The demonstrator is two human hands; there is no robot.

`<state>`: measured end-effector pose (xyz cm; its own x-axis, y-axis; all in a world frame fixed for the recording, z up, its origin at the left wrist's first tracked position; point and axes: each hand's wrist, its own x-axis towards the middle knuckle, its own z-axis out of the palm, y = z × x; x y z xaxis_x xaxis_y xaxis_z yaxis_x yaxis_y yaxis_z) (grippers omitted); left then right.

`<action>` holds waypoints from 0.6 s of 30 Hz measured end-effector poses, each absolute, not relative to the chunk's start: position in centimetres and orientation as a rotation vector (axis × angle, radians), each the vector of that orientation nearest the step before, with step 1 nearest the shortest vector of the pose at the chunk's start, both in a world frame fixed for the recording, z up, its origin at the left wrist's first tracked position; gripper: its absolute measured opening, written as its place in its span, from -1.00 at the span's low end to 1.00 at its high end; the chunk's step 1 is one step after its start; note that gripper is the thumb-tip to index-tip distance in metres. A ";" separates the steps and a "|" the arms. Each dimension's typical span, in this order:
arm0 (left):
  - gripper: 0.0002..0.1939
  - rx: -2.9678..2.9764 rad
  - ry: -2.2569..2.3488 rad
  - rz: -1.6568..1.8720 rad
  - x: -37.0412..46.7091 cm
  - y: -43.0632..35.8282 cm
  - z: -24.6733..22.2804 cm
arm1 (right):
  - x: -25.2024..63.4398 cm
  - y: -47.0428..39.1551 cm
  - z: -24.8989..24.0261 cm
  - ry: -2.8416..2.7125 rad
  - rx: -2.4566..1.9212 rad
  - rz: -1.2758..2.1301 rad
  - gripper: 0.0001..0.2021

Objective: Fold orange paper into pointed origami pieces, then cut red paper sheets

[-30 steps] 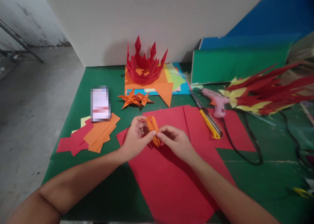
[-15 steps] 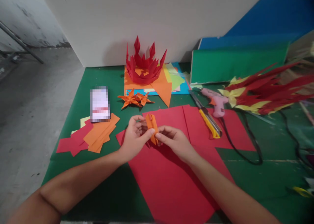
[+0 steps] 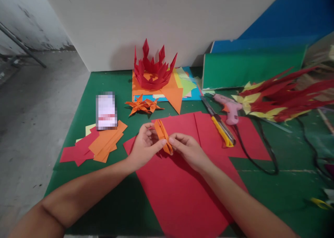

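A small folded piece of orange paper (image 3: pixel 162 135), several layers thick, is held above red paper sheets (image 3: pixel 188 192). My left hand (image 3: pixel 146 140) grips it from the left, thumb on the near face and fingers behind. From the right, my right hand (image 3: pixel 186 147) pinches at its lower right edge, thumb and forefinger together. Beyond my hands lie orange folded paper flowers (image 3: pixel 141 105). Behind them, a red folded-paper crown (image 3: pixel 155 78) stands on a stack of coloured paper (image 3: pixel 174 97).
Orange and red paper strips (image 3: pixel 104 144) lie at the left beside a blurred phone (image 3: pixel 106 109). A yellow utility knife (image 3: pixel 221 128) and a pink glue gun (image 3: pixel 231 107) with a black cord are at the right. Red and yellow paper pieces (image 3: pixel 281 95) lie farther right.
The folded orange paper has tilted, its lower end shifting right. My right hand's fingertips have moved slightly up and right along its edge. My left hand keeps its hold.
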<state>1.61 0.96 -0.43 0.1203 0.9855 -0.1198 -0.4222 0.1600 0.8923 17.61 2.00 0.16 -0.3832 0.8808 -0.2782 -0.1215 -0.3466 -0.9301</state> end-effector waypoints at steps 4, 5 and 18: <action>-0.52 0.837 0.905 1.210 1.6 0.9 -0.5 | 17.6 2.0 0.2 -1.159 -1.118 1.812 -0.68; -0.52 0.841 0.914 1.208 1.5 1.0 -0.5 | 17.6 2.0 0.2 -1.159 -1.129 1.812 -0.69; -0.53 0.892 0.828 1.186 1.6 0.8 -0.9 | 18.2 2.3 -0.3 -1.152 -1.095 1.899 -0.68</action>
